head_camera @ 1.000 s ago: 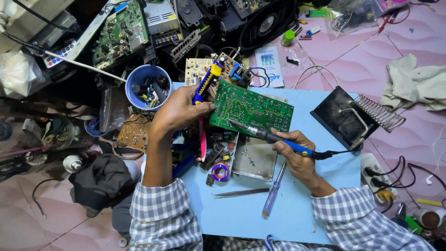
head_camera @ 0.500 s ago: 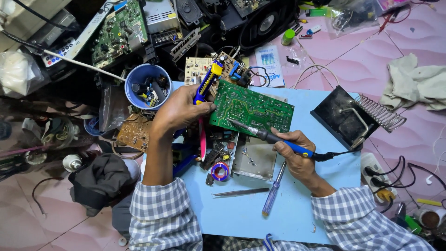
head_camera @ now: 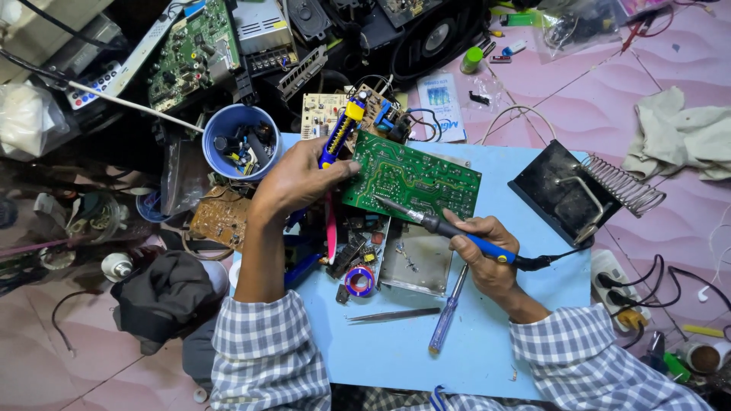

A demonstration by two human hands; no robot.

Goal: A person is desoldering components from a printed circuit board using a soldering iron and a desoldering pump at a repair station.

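The green circuit board (head_camera: 411, 183) lies tilted at the far edge of the light blue work mat (head_camera: 487, 342), its solder side up, exactly where it lay half a second and a full second earlier; almost nothing has shifted between the pictures. The left hand (head_camera: 298, 183) grips the board's near left corner while its fingers also wrap around a blue and yellow solder sucker (head_camera: 339, 133) that points up and away from the person. The right hand (head_camera: 483, 255) is closed around the blue handle of a soldering iron (head_camera: 442, 226), whose tip rests on or just above the board's lower middle; contact cannot be told for sure. Both hands have held the same posture throughout, so the work looks like a steady dwell on one joint rather than a move between places. Just below the board sit a small metal tray (head_camera: 415, 259), a roll of solder wire (head_camera: 359, 280), tweezers (head_camera: 392, 314) and a clear blue screwdriver (head_camera: 448, 312). A blue cup of parts (head_camera: 240, 141) stands to the left, and the iron's stand (head_camera: 571, 190) to the right.
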